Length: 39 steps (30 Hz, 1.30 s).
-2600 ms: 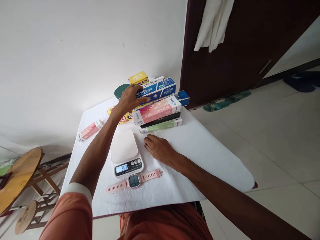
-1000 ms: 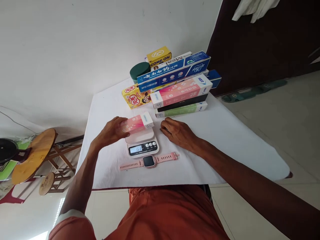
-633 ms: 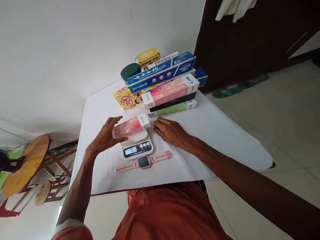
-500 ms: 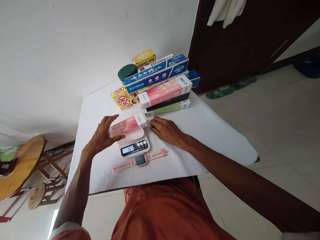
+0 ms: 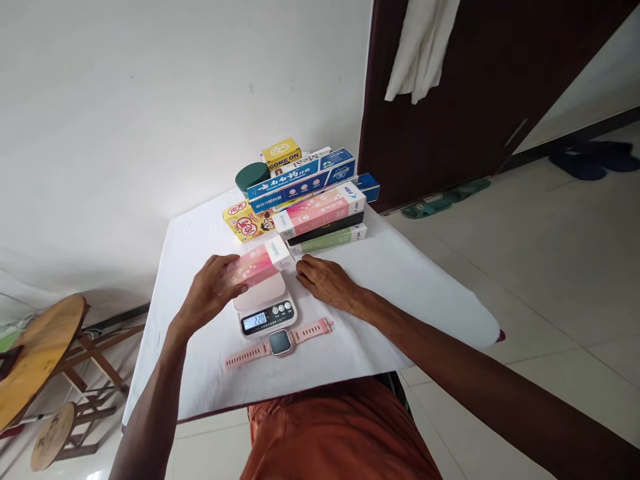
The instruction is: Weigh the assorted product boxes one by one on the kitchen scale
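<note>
My left hand (image 5: 213,287) grips the left end of a pink and white box (image 5: 259,261), thumb in front and fingers behind. The box is over the pan of a small white kitchen scale (image 5: 260,293); I cannot tell whether it still touches the pan. The scale's display (image 5: 255,321) seems to read 220. My right hand (image 5: 327,280) rests on the cloth to the right of the scale, fingers curled in, with nothing visible in them. A pink-strapped smartwatch (image 5: 281,342) lies flat in front of the scale.
Behind the scale stand stacked boxes: a blue toothpaste box (image 5: 303,183), another pink box (image 5: 320,212), a green box (image 5: 330,241) and a yellow snack box (image 5: 245,223). A green-lidded jar (image 5: 252,176) is beside them. A wooden stool (image 5: 53,437) stands left of the table.
My left hand has closed on the pink box, which was lying on the scale between its spread fingers. The display has dropped from about 363. The view has tilted upward slightly.
</note>
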{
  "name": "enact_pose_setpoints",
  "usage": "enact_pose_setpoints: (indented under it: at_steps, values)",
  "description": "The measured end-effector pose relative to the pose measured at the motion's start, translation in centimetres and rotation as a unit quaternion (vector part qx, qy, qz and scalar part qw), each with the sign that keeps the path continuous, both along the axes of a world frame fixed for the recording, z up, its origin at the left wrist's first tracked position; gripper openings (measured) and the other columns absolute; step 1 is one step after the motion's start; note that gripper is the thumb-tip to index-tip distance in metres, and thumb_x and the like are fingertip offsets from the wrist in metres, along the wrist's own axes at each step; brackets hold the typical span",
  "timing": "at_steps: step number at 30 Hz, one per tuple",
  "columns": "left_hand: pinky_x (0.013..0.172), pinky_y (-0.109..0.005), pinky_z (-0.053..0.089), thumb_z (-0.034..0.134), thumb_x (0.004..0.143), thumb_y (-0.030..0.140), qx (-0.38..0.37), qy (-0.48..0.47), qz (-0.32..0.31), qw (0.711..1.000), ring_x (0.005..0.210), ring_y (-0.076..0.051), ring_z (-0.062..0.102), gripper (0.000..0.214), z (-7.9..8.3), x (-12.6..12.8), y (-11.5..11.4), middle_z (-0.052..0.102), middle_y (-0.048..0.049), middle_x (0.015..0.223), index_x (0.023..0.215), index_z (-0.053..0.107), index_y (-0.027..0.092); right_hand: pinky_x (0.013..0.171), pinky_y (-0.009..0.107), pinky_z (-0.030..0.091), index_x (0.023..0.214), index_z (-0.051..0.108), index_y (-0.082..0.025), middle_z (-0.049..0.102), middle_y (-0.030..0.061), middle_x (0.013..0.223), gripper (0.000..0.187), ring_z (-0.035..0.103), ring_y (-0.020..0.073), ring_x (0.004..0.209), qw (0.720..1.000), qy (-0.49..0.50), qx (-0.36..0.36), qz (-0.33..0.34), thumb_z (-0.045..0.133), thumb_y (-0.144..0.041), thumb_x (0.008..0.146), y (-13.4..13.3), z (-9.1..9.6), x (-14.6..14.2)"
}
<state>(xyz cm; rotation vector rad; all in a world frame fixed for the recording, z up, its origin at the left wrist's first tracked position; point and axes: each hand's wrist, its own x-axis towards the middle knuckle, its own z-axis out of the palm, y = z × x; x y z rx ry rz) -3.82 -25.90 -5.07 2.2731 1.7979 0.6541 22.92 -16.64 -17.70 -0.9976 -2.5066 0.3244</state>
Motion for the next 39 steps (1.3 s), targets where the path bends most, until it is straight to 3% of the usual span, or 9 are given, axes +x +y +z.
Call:
enact_pose_setpoints:
  at_steps: [3, 6, 11, 15, 21, 27, 31, 34, 39]
  values:
    - [0.090, -0.038, 0.058, 0.081, 0.090, 0.050, 0.055, -0.004, -0.013, 0.998, 0.108, -0.024, 0.068, 0.053, 2.6, 2.1, 1.7, 0.070, -0.0074, 0.122, 0.134, 0.064, 0.026, 0.072, 0.031, 0.043, 0.102, 0.066, -0.017, 0.070, 0.0090, 0.103, 0.017, 0.066, 0.0200, 0.090, 1.000, -0.023, -0.009, 0.000, 0.050, -0.018, 0.108, -0.1, 0.4, -0.1]
    - [0.094, -0.040, 0.058, 0.084, 0.087, 0.049, 0.102, 0.010, -0.051, 0.993, 0.110, -0.025, 0.068, 0.055, 3.7, 5.1, 5.2, 0.069, -0.0086, 0.124, 0.133, 0.064, 0.026, 0.074, 0.031, 0.044, 0.105, 0.067, -0.017, 0.070, 0.0099, 0.107, 0.018, 0.067, 0.0205, 0.095, 0.999, -0.037, -0.015, -0.001, 0.049, -0.019, 0.109, -0.1, 0.8, -0.1]
    - [0.099, -0.045, 0.055, 0.081, 0.090, 0.039, 0.116, 0.029, -0.090, 0.989, 0.114, -0.027, 0.066, 0.050, 2.8, 9.8, 11.9, 0.067, -0.0105, 0.127, 0.133, 0.063, 0.022, 0.078, 0.032, 0.048, 0.108, 0.067, -0.016, 0.071, 0.0106, 0.111, 0.020, 0.068, 0.0213, 0.099, 0.998, -0.060, -0.006, 0.002, 0.047, -0.019, 0.110, -0.1, 0.8, -0.1]
    - [0.106, -0.052, 0.050, 0.075, 0.095, 0.042, 0.107, 0.075, -0.083, 0.988, 0.122, -0.033, 0.061, 0.045, 1.8, 11.7, 14.4, 0.065, -0.0128, 0.129, 0.134, 0.063, 0.022, 0.078, 0.033, 0.050, 0.111, 0.068, -0.016, 0.072, 0.0110, 0.111, 0.021, 0.068, 0.0228, 0.104, 0.997, -0.072, 0.007, 0.009, 0.047, -0.019, 0.110, 0.0, 0.3, -0.2]
    - [0.109, -0.051, 0.049, 0.074, 0.096, 0.049, 0.127, 0.082, -0.092, 0.984, 0.123, -0.031, 0.059, 0.045, 1.4, 11.3, 14.5, 0.065, -0.0119, 0.128, 0.131, 0.067, 0.022, 0.073, 0.034, 0.050, 0.111, 0.070, -0.015, 0.072, 0.0140, 0.112, 0.022, 0.069, 0.0233, 0.095, 0.999, -0.053, 0.009, 0.002, 0.049, -0.018, 0.108, -0.1, 0.3, -0.2]
    - [0.106, -0.048, 0.052, 0.069, 0.099, 0.046, 0.145, 0.050, -0.069, 0.986, 0.118, -0.028, 0.064, 0.038, 3.7, 9.5, 17.6, 0.066, -0.0130, 0.129, 0.128, 0.069, 0.021, 0.074, 0.033, 0.050, 0.108, 0.070, -0.014, 0.072, 0.0136, 0.108, 0.018, 0.069, 0.0234, 0.096, 0.999, -0.035, -0.004, 0.003, 0.052, -0.017, 0.106, -0.2, 0.7, -0.2]
    - [0.105, -0.051, 0.052, 0.080, 0.087, 0.041, 0.057, 0.118, -0.054, 0.990, 0.120, -0.033, 0.064, 0.047, 5.3, 9.2, 21.3, 0.070, -0.0153, 0.129, 0.127, 0.071, 0.018, 0.075, 0.032, 0.048, 0.105, 0.068, -0.015, 0.071, 0.0114, 0.106, 0.015, 0.068, 0.0213, 0.094, 0.999, -0.035, -0.005, 0.004, 0.053, -0.015, 0.105, -0.2, 0.7, -0.1]
    - [0.101, -0.048, 0.053, 0.077, 0.086, 0.033, -0.007, 0.146, -0.064, 0.987, 0.113, -0.030, 0.069, 0.037, 5.5, 9.7, 22.8, 0.074, -0.0131, 0.124, 0.120, 0.073, 0.018, 0.074, 0.030, 0.047, 0.103, 0.067, -0.016, 0.071, 0.0098, 0.104, 0.013, 0.068, 0.0197, 0.091, 1.000, -0.024, 0.006, 0.010, 0.054, -0.014, 0.105, -0.2, 0.4, 0.0]
    - [0.103, -0.046, 0.054, 0.079, 0.081, 0.032, 0.010, 0.107, -0.073, 0.992, 0.112, -0.028, 0.069, 0.035, 4.8, 9.6, 23.3, 0.075, -0.0088, 0.123, 0.114, 0.071, 0.022, 0.073, 0.030, 0.046, 0.100, 0.066, -0.019, 0.071, 0.0083, 0.101, 0.013, 0.067, 0.0196, 0.089, 1.000, -0.006, 0.024, 0.006, 0.054, -0.013, 0.104, -0.1, -0.3, 0.0]
